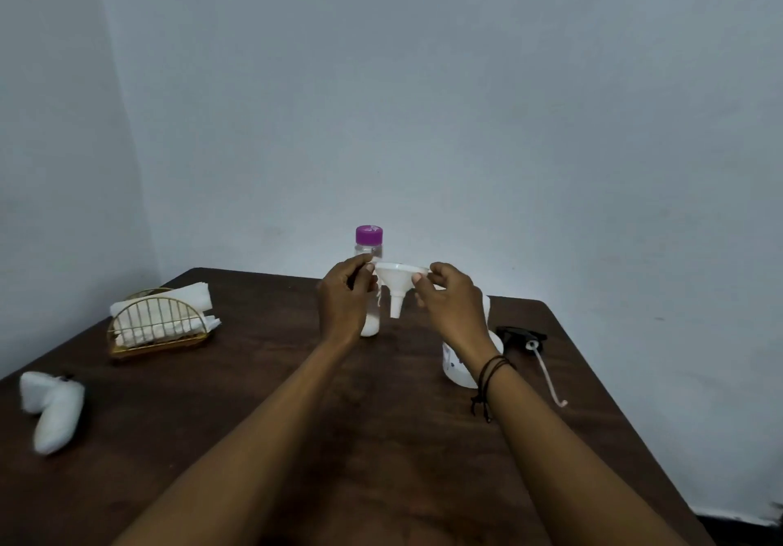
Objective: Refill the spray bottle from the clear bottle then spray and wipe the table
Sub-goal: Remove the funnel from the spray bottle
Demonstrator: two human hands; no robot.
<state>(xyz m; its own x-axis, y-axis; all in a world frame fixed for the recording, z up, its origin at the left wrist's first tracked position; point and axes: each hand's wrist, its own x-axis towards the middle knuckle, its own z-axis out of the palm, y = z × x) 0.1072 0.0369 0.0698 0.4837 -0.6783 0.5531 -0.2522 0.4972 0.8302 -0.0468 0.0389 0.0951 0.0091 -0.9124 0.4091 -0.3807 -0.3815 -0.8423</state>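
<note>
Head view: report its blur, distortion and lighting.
Head view: the white cloth at the left edge is motion-smeared; the table edges splay with wide-angle distortion; light is dim and even, with a brighter wall patch behind the clear bottle.

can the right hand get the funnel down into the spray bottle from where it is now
Probably yes. The right hand and left hand pinch the white funnel by its rim, in the air. The spray bottle stands below the right wrist, trigger head lying off beside it; its mouth is hidden.
</note>
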